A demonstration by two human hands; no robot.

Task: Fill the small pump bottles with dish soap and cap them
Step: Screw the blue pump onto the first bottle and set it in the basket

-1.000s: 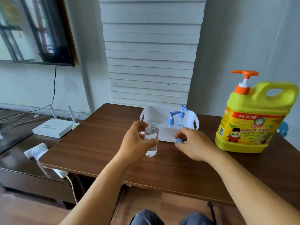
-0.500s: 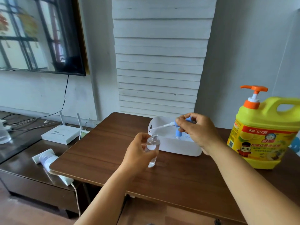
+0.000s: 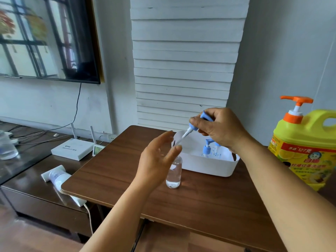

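A small clear bottle (image 3: pixel 174 172), uncapped and partly filled with clear liquid, stands on the brown table (image 3: pixel 200 200). My left hand (image 3: pixel 157 160) hovers just left of it with fingers spread, holding nothing. My right hand (image 3: pixel 221 129) holds a blue pump cap (image 3: pixel 195 124) above the bottle, its white dip tube slanting down toward the bottle's neck. Two capped small pump bottles (image 3: pixel 211 149) stand inside a white bin (image 3: pixel 207 165) behind. The big yellow dish soap jug (image 3: pixel 305 148) with an orange pump stands at the right.
Left of the table is a low dark cabinet (image 3: pixel 36 179) with a white router (image 3: pixel 71 149), a small display (image 3: pixel 97 150) and a white device (image 3: pixel 55 176) at its edge. A screen hangs on the wall at the upper left.
My left hand has let go of the clear bottle and opened beside it. My right hand has lifted the blue pump cap from the bin to above the bottle.
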